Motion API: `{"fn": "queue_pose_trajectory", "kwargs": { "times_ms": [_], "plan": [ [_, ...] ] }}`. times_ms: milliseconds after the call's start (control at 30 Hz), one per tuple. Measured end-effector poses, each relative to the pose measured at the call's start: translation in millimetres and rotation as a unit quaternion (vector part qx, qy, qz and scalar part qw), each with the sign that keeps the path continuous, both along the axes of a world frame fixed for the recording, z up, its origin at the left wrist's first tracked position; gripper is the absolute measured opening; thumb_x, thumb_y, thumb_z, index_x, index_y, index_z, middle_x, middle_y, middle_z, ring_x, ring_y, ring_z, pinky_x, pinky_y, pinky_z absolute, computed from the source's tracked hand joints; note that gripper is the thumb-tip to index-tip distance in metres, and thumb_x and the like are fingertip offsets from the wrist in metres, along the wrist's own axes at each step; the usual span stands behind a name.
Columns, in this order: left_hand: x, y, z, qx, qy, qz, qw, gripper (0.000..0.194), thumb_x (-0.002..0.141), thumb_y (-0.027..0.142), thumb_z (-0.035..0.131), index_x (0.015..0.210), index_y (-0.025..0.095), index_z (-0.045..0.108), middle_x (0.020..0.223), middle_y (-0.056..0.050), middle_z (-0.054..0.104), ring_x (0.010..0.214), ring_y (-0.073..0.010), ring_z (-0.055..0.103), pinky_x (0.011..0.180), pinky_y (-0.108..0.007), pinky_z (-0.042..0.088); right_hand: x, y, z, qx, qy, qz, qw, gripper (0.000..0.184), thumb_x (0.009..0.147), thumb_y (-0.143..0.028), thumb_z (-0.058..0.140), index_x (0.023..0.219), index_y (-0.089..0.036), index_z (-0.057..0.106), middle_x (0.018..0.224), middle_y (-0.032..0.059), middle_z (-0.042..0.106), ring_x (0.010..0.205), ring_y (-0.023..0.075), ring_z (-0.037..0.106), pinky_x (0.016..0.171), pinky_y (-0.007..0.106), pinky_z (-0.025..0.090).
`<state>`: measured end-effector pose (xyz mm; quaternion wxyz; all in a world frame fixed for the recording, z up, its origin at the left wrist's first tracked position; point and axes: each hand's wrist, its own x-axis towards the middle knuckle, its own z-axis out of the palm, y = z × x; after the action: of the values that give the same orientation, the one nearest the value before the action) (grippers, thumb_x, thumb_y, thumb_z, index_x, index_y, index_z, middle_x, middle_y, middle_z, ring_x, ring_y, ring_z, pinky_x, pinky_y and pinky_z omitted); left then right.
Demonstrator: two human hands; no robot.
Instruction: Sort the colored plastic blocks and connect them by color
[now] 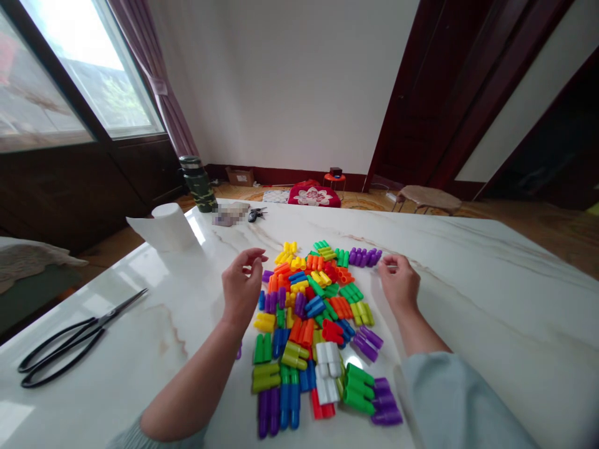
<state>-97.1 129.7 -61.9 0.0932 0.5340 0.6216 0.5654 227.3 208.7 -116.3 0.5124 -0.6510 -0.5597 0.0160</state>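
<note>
A pile of colourful plastic toy building blocks [314, 305], shaped like joined tubes with rounded pegs, is spread between my hands on the white table. My left hand [243, 284] hovers at the pile's left side, its fingers loosely curved with a gap to the thumb, holding nothing. At the right side, my right hand [400, 284] is loosely curled, its fingertips close to a row of purple blocks [365, 257]; I cannot tell if they touch. Nearer to me lie white blocks [327, 371], green blocks [359, 388] and long blue blocks [290, 402].
Black-handled scissors [79, 343] lie at the left on the marbled table [468, 299]. A paper roll [173, 227], a camouflage flask [198, 184] and small dark keys [255, 214] stand or lie toward the far left edge. Beyond the table is a round stool [428, 198].
</note>
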Motion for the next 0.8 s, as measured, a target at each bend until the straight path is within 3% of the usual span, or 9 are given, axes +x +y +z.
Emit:
{"fn": "queue_pose_trajectory", "kwargs": {
  "times_ms": [100,200,333,533,600,667,733,800],
  "plan": [
    [-16.5,2.2,-0.1,-0.127,0.172,0.026,0.977,0.036,0.069,0.008,0.053,0.097,0.023,0.071,0.105,-0.006,0.069,0.099,-0.0256,0.062,0.086,-0.039,0.051,-0.4,-0.9,0.6,-0.011,-0.001,-0.007,1.000,0.023,0.077,-0.041,0.054,0.085,-0.021,0.062,0.080,0.0050,0.071,0.061,0.0194,0.064,0.066,0.032,0.048],
    [-24.0,4.4,-5.6,-0.223,0.231,-0.041,0.946,0.055,0.065,0.004,0.052,0.114,0.023,0.067,0.117,-0.007,0.066,0.106,-0.0270,0.060,0.092,-0.040,0.049,-0.2,-0.6,-0.5,-0.016,-0.002,-0.008,1.000,0.023,0.077,-0.041,0.054,0.086,-0.021,0.063,0.081,0.0049,0.072,0.060,0.0189,0.064,0.066,0.031,0.048],
    [-19.3,7.3,-15.1,-0.232,0.286,-0.095,0.925,0.061,0.070,0.002,0.050,0.126,0.022,0.062,0.120,-0.005,0.067,0.110,-0.0249,0.059,0.101,-0.037,0.044,0.5,0.6,-3.1,-0.018,0.010,0.003,1.000,0.025,0.078,-0.042,0.056,0.087,-0.021,0.064,0.081,0.0053,0.072,0.059,0.0184,0.064,0.063,0.030,0.048],
    [-13.5,10.2,-23.5,-0.221,0.305,-0.066,0.924,0.044,0.078,0.011,0.052,0.118,0.021,0.067,0.109,-0.010,0.069,0.104,-0.0261,0.062,0.093,-0.036,0.048,0.8,0.4,-4.8,-0.019,0.032,0.011,0.999,0.027,0.079,-0.044,0.056,0.087,-0.020,0.063,0.080,0.0056,0.072,0.057,0.0185,0.065,0.060,0.030,0.049],
    [-14.1,10.9,-22.3,-0.196,0.248,-0.020,0.949,0.035,0.083,0.018,0.051,0.112,0.018,0.069,0.104,-0.013,0.069,0.097,-0.0267,0.064,0.088,-0.038,0.050,0.6,-0.6,-3.6,-0.015,0.036,0.008,0.999,0.026,0.079,-0.043,0.056,0.087,-0.019,0.063,0.080,0.0054,0.071,0.057,0.0181,0.065,0.060,0.029,0.049],
    [-13.0,11.5,-18.3,-0.141,0.116,-0.007,0.983,0.032,0.087,0.029,0.049,0.108,0.015,0.069,0.095,-0.013,0.070,0.086,-0.0241,0.065,0.078,-0.036,0.053,-1.2,-2.4,0.4,-0.003,0.046,0.005,0.999,0.024,0.080,-0.041,0.057,0.086,-0.019,0.063,0.081,0.0052,0.071,0.056,0.0175,0.065,0.059,0.029,0.048],
    [-8.3,10.9,-12.4,-0.091,-0.070,-0.073,0.991,0.039,0.088,0.041,0.050,0.106,0.012,0.068,0.084,-0.011,0.071,0.072,-0.0192,0.065,0.064,-0.030,0.054,-6.3,-6.0,9.1,0.015,0.063,0.011,0.998,0.025,0.080,-0.041,0.057,0.087,-0.019,0.064,0.081,0.0054,0.071,0.056,0.0172,0.065,0.058,0.028,0.048],
    [-0.1,8.3,-6.2,-0.083,-0.233,-0.175,0.953,0.050,0.084,0.052,0.057,0.108,0.010,0.066,0.077,-0.009,0.071,0.059,-0.0144,0.062,0.054,-0.025,0.052,-16.1,-12.5,23.3,0.029,0.085,0.040,0.995,0.025,0.081,-0.042,0.058,0.089,-0.019,0.064,0.079,0.0050,0.070,0.058,0.0173,0.065,0.059,0.028,0.049]
  ]
}}
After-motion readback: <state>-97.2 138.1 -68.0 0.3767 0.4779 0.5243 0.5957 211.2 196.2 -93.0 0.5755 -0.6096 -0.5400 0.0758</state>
